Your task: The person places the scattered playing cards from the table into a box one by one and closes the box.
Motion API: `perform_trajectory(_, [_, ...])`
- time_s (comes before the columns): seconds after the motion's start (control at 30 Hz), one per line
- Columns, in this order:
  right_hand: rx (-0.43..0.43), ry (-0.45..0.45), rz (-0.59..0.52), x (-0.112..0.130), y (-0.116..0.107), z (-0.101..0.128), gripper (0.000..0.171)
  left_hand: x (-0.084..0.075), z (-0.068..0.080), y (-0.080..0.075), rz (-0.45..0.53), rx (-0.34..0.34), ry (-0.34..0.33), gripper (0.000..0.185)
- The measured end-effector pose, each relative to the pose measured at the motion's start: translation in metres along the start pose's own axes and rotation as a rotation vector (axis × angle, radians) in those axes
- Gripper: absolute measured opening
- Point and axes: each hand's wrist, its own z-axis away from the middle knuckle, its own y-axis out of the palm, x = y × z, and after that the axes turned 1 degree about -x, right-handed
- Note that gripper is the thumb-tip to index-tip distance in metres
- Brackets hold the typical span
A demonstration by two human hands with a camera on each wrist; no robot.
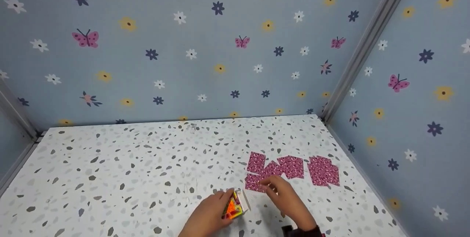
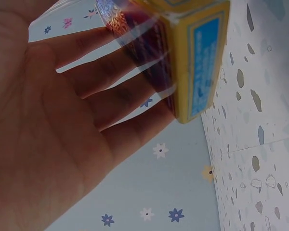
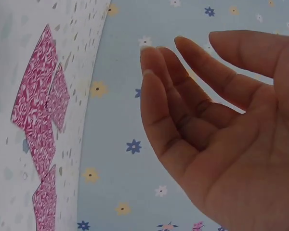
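I find the left grip (image 1: 210,211) pinching a yellow-edged rectangular cardboard box (image 1: 234,207), presumably to steady it. Right of the box, the right grip (image 1: 285,194), loosely curled and empty, hovers near flat pink-patterned rectangular cards (image 1: 292,166), seemingly spread within reach.

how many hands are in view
2: the left hand gripping the small colourful box, and the right hand, holding nothing, beside the pink patterned cards.

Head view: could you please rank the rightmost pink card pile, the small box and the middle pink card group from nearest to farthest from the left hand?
1. Small box: held by the left hand.
2. Middle pink card group: right of the box, farther back.
3. Rightmost pink card pile: farthest right.
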Motion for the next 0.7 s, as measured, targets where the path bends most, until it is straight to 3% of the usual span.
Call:
perform_trajectory(0.3, [-0.087, 0.090, 0.026, -0.023, 0.008, -0.007, 0.024, 0.002, 0.000, -0.001, -0.001, 0.003, -0.011, 0.075])
perform_trajectory(0.53, [-0.139, 0.040, 0.041, -0.033, 0.024, -0.020, 0.045, 0.000, 0.001, -0.003, 0.017, 0.022, -0.033, 0.077])
perform_trajectory(0.7, [-0.137, 0.092, 0.087, -0.038, 0.029, -0.024, 0.048, 0.000, 0.001, -0.007, 0.031, 0.015, -0.033, 0.076])
